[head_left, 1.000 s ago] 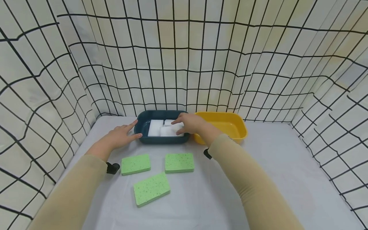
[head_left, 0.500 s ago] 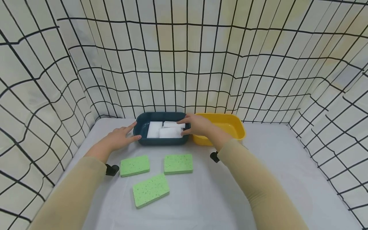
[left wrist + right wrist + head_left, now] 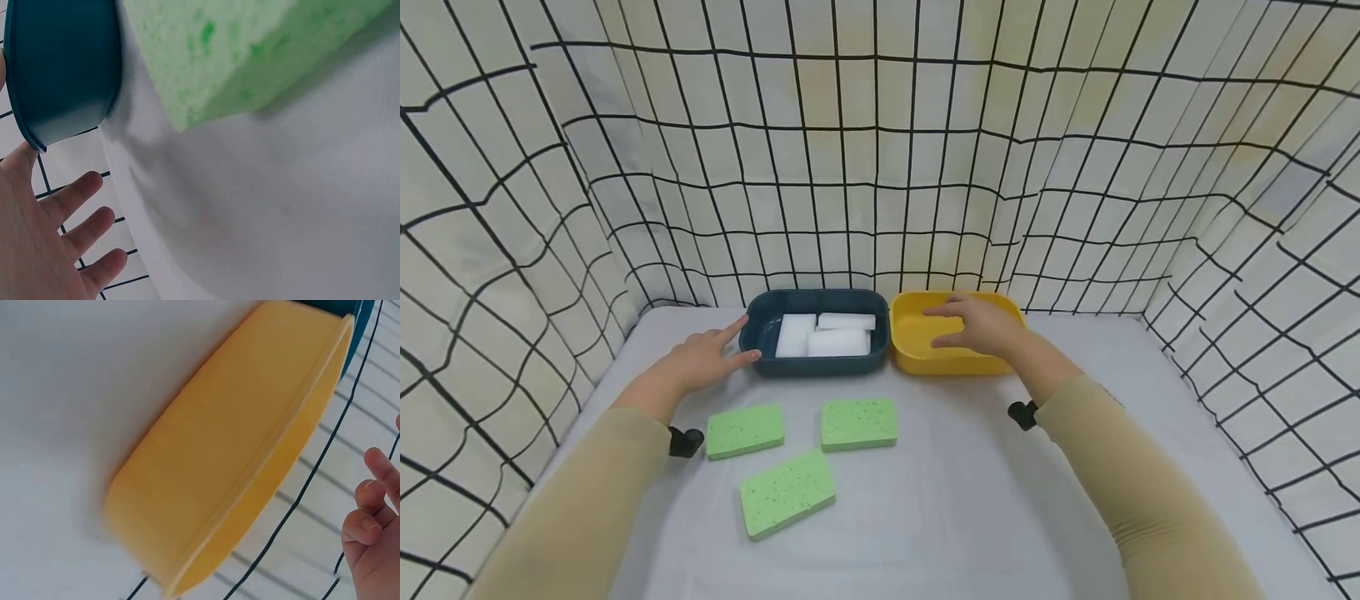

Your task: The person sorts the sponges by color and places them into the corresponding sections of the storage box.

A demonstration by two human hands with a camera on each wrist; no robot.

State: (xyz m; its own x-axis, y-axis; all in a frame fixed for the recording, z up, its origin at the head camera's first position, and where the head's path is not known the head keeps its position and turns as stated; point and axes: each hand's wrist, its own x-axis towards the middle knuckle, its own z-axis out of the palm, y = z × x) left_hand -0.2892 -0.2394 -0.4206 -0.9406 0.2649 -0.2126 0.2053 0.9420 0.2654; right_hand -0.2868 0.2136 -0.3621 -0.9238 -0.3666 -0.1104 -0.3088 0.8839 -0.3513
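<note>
A dark blue tray [image 3: 812, 367] holds three white foam-like blocks [image 3: 838, 342]. My left hand [image 3: 698, 362] rests against its left end, with the index finger and thumb touching the rim; in the left wrist view the other fingers [image 3: 83, 237] are spread and hold nothing. Over the yellow tray [image 3: 917, 364] hovers my right hand [image 3: 988, 325], its thumb and index finger apart and nothing between them. The right wrist view shows that hand's loosely curled fingers [image 3: 369, 497] above the yellow rim.
Three green speckled sponges lie on the white cloth: one at left [image 3: 745, 431], one at right [image 3: 859, 423], one nearer [image 3: 787, 493]. The two trays stand side by side against a black wire grid [image 3: 875, 183] that rises at the back and both sides.
My right hand has let go of a white block inside the blue tray and moved right, over the yellow tray. The left hand stays at the blue tray's rim.
</note>
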